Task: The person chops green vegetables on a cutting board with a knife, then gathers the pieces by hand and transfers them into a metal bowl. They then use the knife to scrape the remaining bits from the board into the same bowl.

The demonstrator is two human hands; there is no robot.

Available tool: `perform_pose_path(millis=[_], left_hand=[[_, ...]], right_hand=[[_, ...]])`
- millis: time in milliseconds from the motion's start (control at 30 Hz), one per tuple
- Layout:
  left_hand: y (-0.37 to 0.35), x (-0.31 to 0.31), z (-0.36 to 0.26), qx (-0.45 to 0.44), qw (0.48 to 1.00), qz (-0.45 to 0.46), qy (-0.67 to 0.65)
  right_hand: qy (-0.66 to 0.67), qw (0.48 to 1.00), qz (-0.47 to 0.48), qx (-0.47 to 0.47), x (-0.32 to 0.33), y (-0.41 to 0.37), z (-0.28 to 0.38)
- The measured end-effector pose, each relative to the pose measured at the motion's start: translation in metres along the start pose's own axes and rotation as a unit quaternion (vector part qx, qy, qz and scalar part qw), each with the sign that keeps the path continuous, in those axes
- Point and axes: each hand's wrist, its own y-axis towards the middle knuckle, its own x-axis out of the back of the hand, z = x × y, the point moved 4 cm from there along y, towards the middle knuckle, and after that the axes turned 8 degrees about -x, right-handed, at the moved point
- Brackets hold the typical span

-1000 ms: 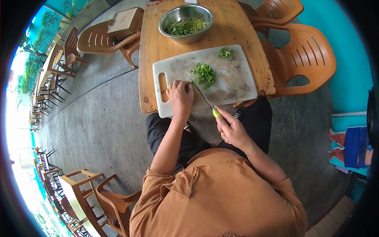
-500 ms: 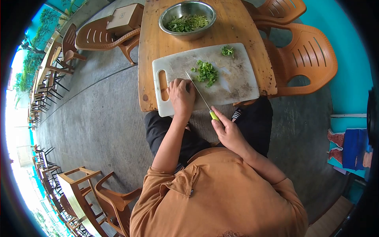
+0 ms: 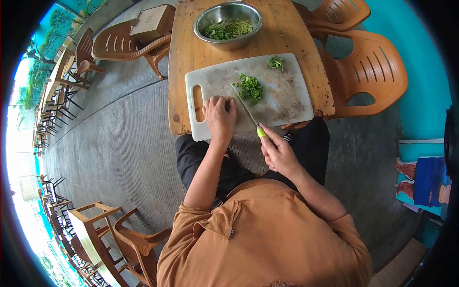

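My right hand (image 3: 279, 154) is wrapped round the yellow-green handle of a kitchen knife (image 3: 245, 106). The blade slants up and left over the white cutting board (image 3: 296, 88), its tip beside a pile of chopped green leaves (image 3: 250, 89). Left of the blade, my left hand (image 3: 220, 117) rests on the board near its handle slot, fingers curled down. Whatever lies under those fingertips is hidden. A smaller leafy sprig (image 3: 275, 62) lies near the board's far right corner.
Beyond the board, a metal bowl (image 3: 228, 44) with chopped greens stands on the wooden table (image 3: 282, 28). Orange plastic chairs (image 3: 370, 71) flank the table's right side. Another chair at left carries a cardboard box (image 3: 153, 20).
My right hand and the knife have shifted slightly to the right, bringing the blade closer to the leaf pile and away from my left fingers. My left hand has barely moved.
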Motion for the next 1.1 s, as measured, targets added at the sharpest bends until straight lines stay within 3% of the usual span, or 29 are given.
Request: perform_pose_path(millis=[267,533,1100], left_hand=[[-0.001,0.0,0.0,-0.007,1.0,0.0,0.012],[-0.001,0.004,-0.004,-0.008,1.0,-0.027,0.002],[-0.002,0.0,0.001,0.01,1.0,0.005,0.009]], right_hand=[[0.039,0.998,0.037,-0.04,0.003,-0.01,-0.008],[0.014,0.998,0.029,-0.044,0.009,-0.006,-0.011],[0.006,0.999,0.034,-0.029,0.004,-0.017,-0.012]])
